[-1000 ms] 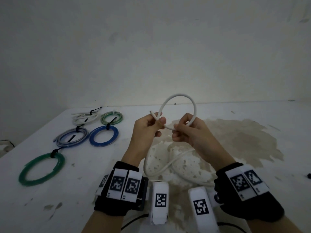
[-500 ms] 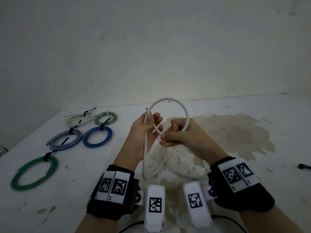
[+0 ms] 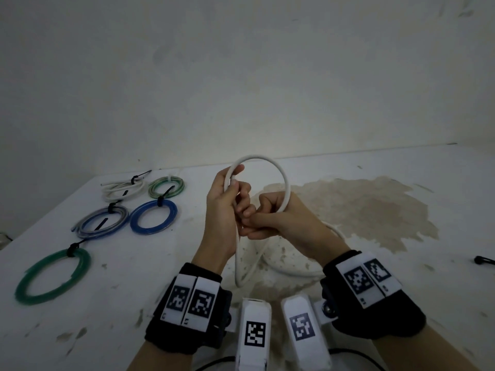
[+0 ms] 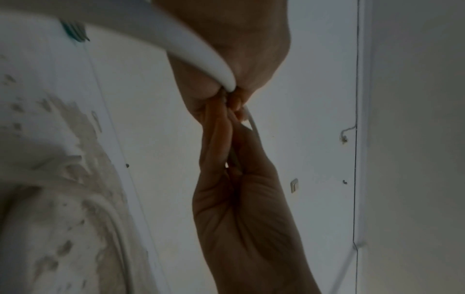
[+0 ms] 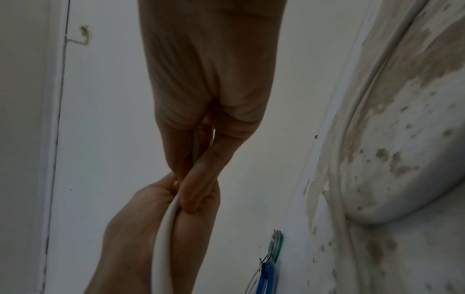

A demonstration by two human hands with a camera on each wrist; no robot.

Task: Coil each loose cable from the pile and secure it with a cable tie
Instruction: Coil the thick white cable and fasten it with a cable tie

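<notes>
A thick white cable (image 3: 284,180) stands as one raised loop above the table, and its slack (image 3: 242,266) hangs down to the tabletop. My left hand (image 3: 235,188) grips the loop's left side together with the hanging strand. My right hand (image 3: 251,223) pinches the loop's lower part, its fingertips against the left hand. In the left wrist view the cable (image 4: 201,49) runs along my left hand (image 4: 239,49) to the pinch, with the right hand (image 4: 246,218) beyond. The right wrist view shows the cable (image 5: 163,228) lying in the left palm (image 5: 141,228).
Tied coils lie at the left: green (image 3: 53,274), blue (image 3: 154,216), grey-blue (image 3: 103,222), white (image 3: 123,187) and green-white (image 3: 166,187). A black cable tie (image 3: 483,260) sits at the right edge. The white table (image 3: 401,303) has a worn brown patch (image 3: 361,210).
My left hand turned upright and took the hanging strand up against the loop. The right hand closed in until both hands touch. The loop shifted slightly left.
</notes>
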